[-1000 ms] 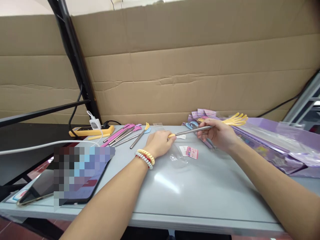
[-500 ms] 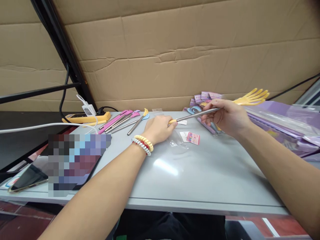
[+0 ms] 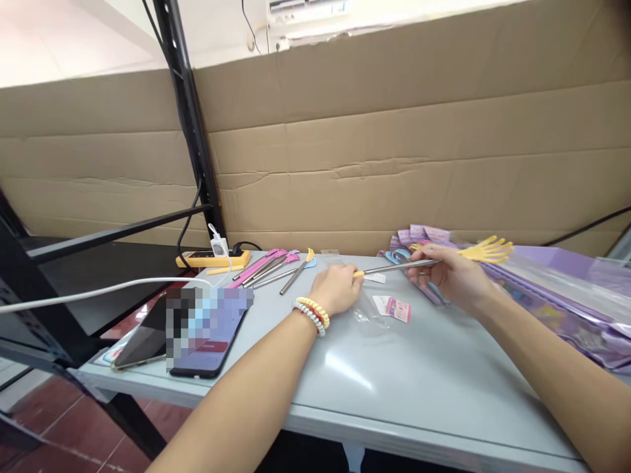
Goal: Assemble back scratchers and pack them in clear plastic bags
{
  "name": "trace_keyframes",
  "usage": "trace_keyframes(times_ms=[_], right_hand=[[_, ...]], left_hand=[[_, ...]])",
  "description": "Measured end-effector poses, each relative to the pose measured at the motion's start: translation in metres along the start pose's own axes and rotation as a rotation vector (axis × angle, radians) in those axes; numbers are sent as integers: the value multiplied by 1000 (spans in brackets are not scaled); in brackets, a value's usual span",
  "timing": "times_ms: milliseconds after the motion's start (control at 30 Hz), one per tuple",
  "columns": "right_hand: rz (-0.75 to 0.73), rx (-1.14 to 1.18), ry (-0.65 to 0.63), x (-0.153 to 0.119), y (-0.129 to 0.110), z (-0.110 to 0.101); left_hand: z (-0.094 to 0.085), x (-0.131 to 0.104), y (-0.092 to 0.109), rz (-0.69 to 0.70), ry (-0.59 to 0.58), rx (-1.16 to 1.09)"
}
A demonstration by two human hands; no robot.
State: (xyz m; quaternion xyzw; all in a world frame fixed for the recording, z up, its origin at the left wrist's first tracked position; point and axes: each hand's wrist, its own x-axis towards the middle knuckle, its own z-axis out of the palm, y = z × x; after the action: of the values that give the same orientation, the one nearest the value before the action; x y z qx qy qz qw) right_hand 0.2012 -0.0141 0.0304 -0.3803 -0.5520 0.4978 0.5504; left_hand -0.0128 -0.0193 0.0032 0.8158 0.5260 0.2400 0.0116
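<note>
My left hand [image 3: 338,289], with coiled bands at the wrist, is closed around the yellow handle end of a back scratcher, whose bare metal rod [image 3: 389,267] runs to the right. At the other end, my right hand [image 3: 456,276] grips the rod just below the yellow hand-shaped head [image 3: 488,251], which sticks out beyond it. Beneath the rod lie a crumpled clear plastic bag [image 3: 369,315], a pink printed card [image 3: 398,310] and a white slip [image 3: 375,278]. Several loose back scratchers [image 3: 266,266] lie left of my left hand.
Packaged back scratchers [image 3: 428,234] lie behind my right hand, with a purple box [image 3: 557,305] to its right. Two phones [image 3: 207,348] rest at the table's left, near a yellow power strip [image 3: 236,259] and white cable [image 3: 123,289]. A cardboard wall [image 3: 394,151] stands behind.
The camera has tilted up and turned left, so the scene sits lower and further right. My hands are closer together, and the rod between them looks shorter.
</note>
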Motion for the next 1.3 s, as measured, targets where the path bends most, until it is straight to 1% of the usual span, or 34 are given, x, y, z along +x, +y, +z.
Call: trace_keyframes(times_ms=[67, 100, 267, 433, 567, 833, 933, 1000, 1067, 1167, 1233, 1300], right_hand=[[-1, 32, 4, 0, 0, 0], [-1, 44, 4, 0, 0, -1], [-10, 96, -23, -1, -1, -4], [18, 203, -26, 0, 1, -3], [-10, 244, -57, 1, 5, -1], [-49, 232, -126, 4, 10, 0], [-77, 228, -169, 4, 12, 0], [-93, 220, -186, 3, 12, 5], [-68, 176, -218, 0, 13, 14], [51, 89, -334, -6, 14, 28], [73, 91, -383, -8, 13, 32], [46, 118, -379, -8, 12, 28]], left_hand=[[-1, -1, 0, -20, 20, -22], [-2, -1, 0, -6, 29, -31], [-5, -3, 0, 170, 83, -45], [-7, -4, 1, 239, 143, -64], [-10, -5, 2, 228, 136, -66], [-13, -8, 6, 164, 92, -14], [-12, -9, 11, 158, 103, -7], [-11, -9, 18, 155, 110, -21], [-10, -9, 27, 155, 120, -58], [-7, -9, 37, 138, 148, -104], [-6, -9, 38, 120, 158, -130], [-7, -8, 36, 124, 205, -151]])
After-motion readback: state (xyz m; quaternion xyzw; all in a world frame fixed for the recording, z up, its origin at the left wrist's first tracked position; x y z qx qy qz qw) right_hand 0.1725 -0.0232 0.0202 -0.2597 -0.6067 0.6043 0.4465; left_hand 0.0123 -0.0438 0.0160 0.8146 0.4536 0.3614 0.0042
